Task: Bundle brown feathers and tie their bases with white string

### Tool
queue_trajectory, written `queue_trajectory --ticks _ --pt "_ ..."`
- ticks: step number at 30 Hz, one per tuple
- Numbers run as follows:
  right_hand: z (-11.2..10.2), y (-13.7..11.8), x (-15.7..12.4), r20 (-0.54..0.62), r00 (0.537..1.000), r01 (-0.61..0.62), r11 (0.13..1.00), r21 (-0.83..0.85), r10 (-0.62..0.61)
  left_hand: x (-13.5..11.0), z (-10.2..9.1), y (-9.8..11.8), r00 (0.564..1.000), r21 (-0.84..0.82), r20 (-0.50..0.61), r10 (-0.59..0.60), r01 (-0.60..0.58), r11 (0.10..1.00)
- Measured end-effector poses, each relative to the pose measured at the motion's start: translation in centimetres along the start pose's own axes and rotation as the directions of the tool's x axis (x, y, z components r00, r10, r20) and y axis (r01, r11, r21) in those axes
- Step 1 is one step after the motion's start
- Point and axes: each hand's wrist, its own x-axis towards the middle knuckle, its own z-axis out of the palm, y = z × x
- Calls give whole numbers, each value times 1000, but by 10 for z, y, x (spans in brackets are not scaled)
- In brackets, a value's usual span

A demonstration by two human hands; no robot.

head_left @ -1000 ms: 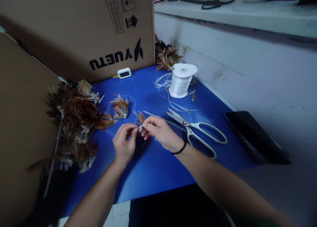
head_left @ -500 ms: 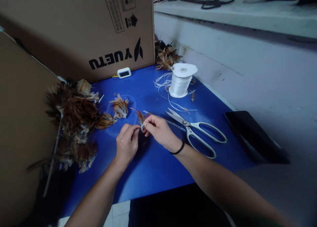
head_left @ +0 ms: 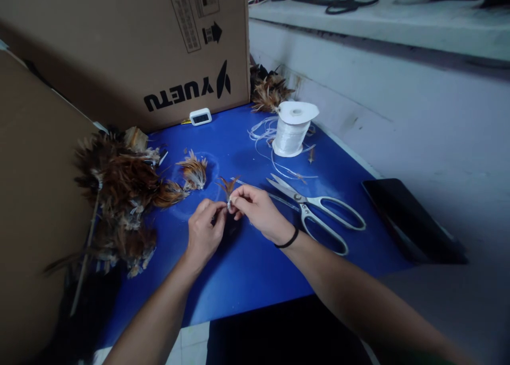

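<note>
Pinching work, both hands, item by item from near to far.

- Left hand [head_left: 203, 232]: fingers closed narrow, tips meeting the base of the feather tuft [head_left: 228, 186].
- Right hand [head_left: 255, 211]: thumb and forefinger closed on the same base from the other side; black band [head_left: 287, 242] on the wrist.
- Feather tuft: small, brown, fanned upward between the two sets of fingertips, held just above the blue tabletop [head_left: 247, 272]. There is a whitish bit at its base, too small to identify.
- Step in hand, as judged: working the quill end of the tuft. Any further handling calls for a steady two-sided pinch, since the piece is slight and light.
- Scissors [head_left: 314, 208]: just right of the right hand, blades slightly parted, lying flat.
- Dark flat slab [head_left: 410, 221]: at the right table edge.
- Feather heap [head_left: 119, 195]: left of the hands; one loose bundle [head_left: 194, 172] lies beside it.
- Spool of clear line [head_left: 292, 128]: upright, farther back, with loose loops around it.
- Small white gadget [head_left: 200, 116]: against the cardboard box [head_left: 119, 51].
</note>
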Motion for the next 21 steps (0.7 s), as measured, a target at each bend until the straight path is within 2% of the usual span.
queue_trajectory --ticks 5,11,16,21 --pt "1 -1 -1 -24 1000 -9 999 -39 8 1 1 0 999 30 -11 51 -50 998" --pt "-2 5 0 -27 1000 -2 999 -47 1 0 1 1 1000 14 24 -6 6 1000" --pt "-3 8 1 -31 999 38 993 -116 -42 -2 0 -3 984 -68 58 -168 172 983" --pt "-5 8 1 -33 996 74 981 -178 -81 -1 1 -7 932 -273 155 -329 360 892"
